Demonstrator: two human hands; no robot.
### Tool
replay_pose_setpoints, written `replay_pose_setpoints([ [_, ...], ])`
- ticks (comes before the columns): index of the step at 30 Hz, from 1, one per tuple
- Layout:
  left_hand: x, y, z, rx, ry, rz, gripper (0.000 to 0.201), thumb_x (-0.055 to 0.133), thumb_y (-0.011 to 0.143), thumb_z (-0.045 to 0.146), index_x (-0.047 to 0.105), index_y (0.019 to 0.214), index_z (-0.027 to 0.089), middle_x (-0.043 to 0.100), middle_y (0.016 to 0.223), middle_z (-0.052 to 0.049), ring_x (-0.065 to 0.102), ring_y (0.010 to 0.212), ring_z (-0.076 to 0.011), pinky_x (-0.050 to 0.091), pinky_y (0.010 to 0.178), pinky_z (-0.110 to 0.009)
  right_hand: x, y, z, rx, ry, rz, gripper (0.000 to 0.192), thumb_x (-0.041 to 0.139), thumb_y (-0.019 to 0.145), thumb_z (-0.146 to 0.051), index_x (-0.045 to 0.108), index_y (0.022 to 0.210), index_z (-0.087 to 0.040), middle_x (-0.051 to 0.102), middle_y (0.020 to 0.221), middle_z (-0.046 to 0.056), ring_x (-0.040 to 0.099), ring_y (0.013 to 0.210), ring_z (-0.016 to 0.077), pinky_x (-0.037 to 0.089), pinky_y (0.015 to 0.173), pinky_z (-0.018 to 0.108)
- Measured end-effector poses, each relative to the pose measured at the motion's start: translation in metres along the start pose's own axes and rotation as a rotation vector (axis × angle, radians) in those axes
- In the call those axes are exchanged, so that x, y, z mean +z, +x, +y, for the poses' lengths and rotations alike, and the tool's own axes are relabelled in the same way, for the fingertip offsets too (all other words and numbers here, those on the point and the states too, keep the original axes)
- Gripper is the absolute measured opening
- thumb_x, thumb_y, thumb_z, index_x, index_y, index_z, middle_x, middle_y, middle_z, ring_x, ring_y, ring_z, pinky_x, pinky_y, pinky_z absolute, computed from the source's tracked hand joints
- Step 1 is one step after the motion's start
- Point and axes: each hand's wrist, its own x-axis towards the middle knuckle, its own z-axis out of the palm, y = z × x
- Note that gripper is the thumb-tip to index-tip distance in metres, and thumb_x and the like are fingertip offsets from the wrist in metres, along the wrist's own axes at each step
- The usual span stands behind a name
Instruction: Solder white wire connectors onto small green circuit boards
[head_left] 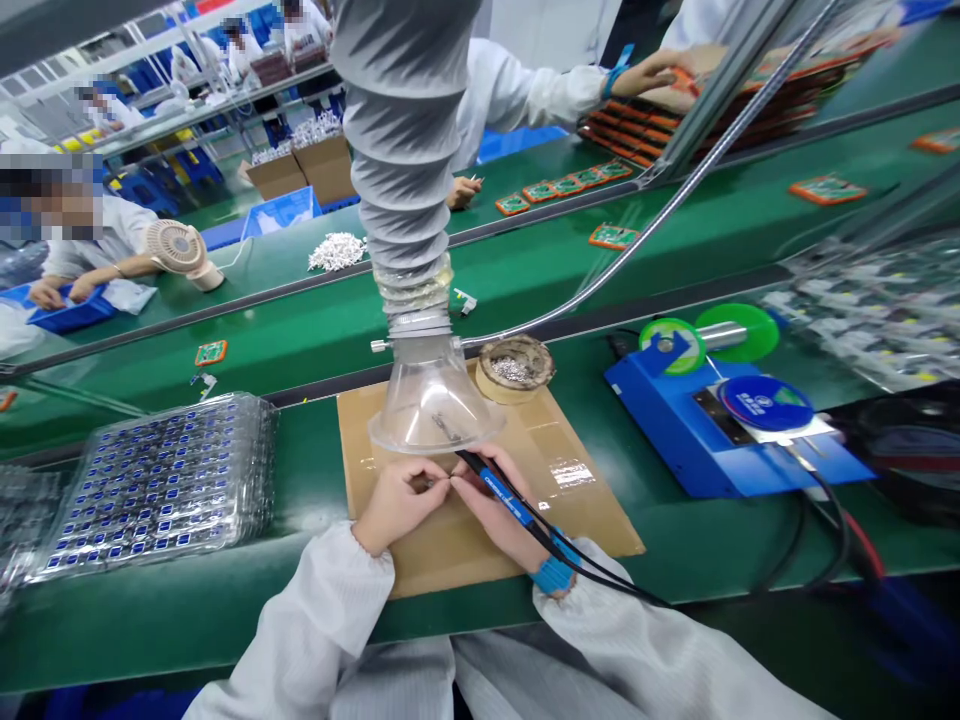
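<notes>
My left hand rests on a brown cardboard sheet and pinches a tiny part between thumb and fingertips; the part is too small to make out. My right hand meets it fingertip to fingertip and holds a blue-handled soldering iron, whose black cable runs back past a blue wrist strap. Both hands sit just under the clear funnel of a grey ribbed extraction hose.
A stack of clear trays with blue parts lies left. A blue solder feeder with green spools stands right. A round tin of solder scraps sits behind the funnel. Other people work along the green belts carrying circuit boards.
</notes>
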Motion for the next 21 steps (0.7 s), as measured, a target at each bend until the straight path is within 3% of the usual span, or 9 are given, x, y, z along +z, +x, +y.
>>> replay_pose_setpoints([
  [11, 0.0027, 0.0007, 0.0029, 0.020, 0.046, -0.047, 0.014, 0.065, 0.085, 0.023, 0.072, 0.075, 0.016, 0.074, 0.072, -0.003, 0.064, 0.065, -0.0139, 0.050, 0.063, -0.023, -0.0002, -0.0021, 0.0033, 0.010, 0.022, -0.008, 0.028, 0.074, 0.087, -0.031, 0.064, 0.112, -0.027, 0.073, 0.088, 0.000, 0.072, 0.076, 0.0169, 0.062, 0.075, 0.032],
  [15, 0.0027, 0.0008, 0.0038, -0.004, 0.001, -0.035, 0.015, 0.067, 0.086, 0.026, 0.074, 0.076, 0.016, 0.075, 0.074, -0.004, 0.066, 0.066, -0.0150, 0.051, 0.063, -0.024, 0.0002, -0.0027, 0.0028, 0.013, 0.025, 0.031, 0.026, 0.074, 0.087, -0.031, 0.065, 0.111, -0.027, 0.075, 0.090, 0.001, 0.075, 0.084, 0.0191, 0.063, 0.083, 0.036],
  [21, 0.0005, 0.0017, 0.0040, -0.018, -0.074, -0.032, 0.018, 0.069, 0.087, 0.030, 0.075, 0.078, 0.015, 0.076, 0.077, -0.006, 0.067, 0.070, -0.0162, 0.053, 0.066, -0.025, -0.0002, -0.0032, 0.0009, -0.002, 0.022, 0.059, 0.025, 0.075, 0.086, -0.031, 0.065, 0.109, -0.026, 0.075, 0.087, 0.001, 0.075, 0.082, 0.0187, 0.062, 0.083, 0.035],
])
